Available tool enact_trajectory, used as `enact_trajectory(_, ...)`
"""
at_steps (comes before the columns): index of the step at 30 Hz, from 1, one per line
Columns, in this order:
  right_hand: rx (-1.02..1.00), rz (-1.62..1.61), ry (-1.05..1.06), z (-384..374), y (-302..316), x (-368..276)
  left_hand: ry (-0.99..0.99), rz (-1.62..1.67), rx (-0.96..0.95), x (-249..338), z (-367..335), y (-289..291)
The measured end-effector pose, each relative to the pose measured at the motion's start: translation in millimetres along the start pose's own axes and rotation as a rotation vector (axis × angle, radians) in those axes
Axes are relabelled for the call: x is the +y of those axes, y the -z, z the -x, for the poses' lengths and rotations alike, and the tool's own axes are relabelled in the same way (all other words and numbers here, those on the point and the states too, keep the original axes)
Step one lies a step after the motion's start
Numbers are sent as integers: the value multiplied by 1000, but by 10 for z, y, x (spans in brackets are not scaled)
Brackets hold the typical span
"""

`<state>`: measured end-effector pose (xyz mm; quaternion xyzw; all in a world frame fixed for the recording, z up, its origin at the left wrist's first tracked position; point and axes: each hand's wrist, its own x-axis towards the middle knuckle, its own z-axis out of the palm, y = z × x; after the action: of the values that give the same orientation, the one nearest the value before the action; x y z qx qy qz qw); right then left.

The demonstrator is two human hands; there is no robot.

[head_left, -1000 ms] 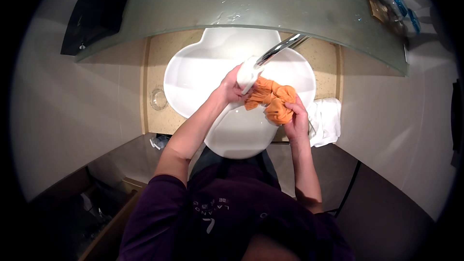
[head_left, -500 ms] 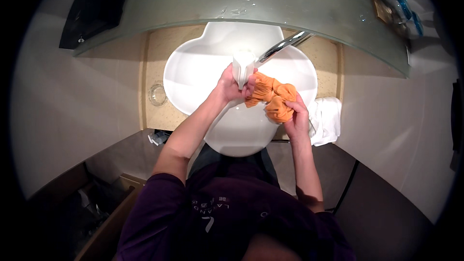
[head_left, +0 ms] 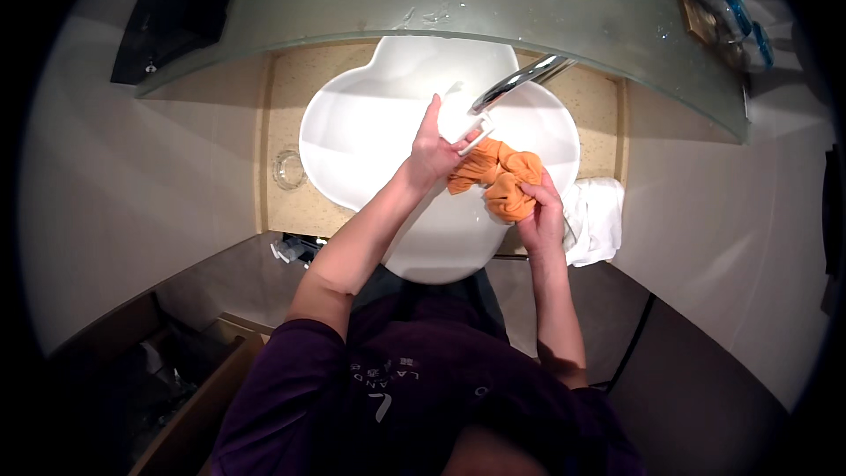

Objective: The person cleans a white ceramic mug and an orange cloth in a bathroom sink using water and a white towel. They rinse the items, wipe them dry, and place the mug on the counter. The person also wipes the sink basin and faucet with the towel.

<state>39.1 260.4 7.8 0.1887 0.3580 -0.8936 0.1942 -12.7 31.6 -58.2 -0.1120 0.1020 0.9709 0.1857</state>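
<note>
My left hand point(head_left: 434, 155) is over the white basin point(head_left: 339, 137), thumb raised away from the curled fingers. These hold a small white piece point(head_left: 476, 139) with thin straight edges; its kind is hard to make out against the white basin. Crumpled orange cloth point(head_left: 507, 178) hangs just right of it, touching the left fingertips. My right hand point(head_left: 544, 214) pinches the cloth's right side between thumb and fingers. Behind both hands, the chrome faucet point(head_left: 520, 84) reaches over the basin.
A frosted glass shelf point(head_left: 423, 0) with water drops spans the far side. White folded cloth point(head_left: 595, 220) lies right of the basin on the beige counter point(head_left: 286, 106). A clear round glass dish point(head_left: 288, 170) sits at left. Below left is an open drawer point(head_left: 207, 397).
The white piece in my left hand has turned from upright to tilted, and now shows as a thin edge. My left thumb has lifted off it. The right hand and orange cloth have hardly moved.
</note>
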Motion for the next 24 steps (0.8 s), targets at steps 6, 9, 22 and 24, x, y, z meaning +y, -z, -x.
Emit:
enact_trajectory(6,-17,125,52,13,-26,32,-165,-173,27,-79,-11,-156)
enact_trajectory(9,2,61,-33,25,5,20,-72,1,273,29,1,16)
enact_trajectory(22,0,1945,288,-376,-250,468,-470,-1520,480,684,720,-481)
enact_trajectory(24,-30,2047,306,-453,-508,636,-490,-1533,632,817,873,-447)
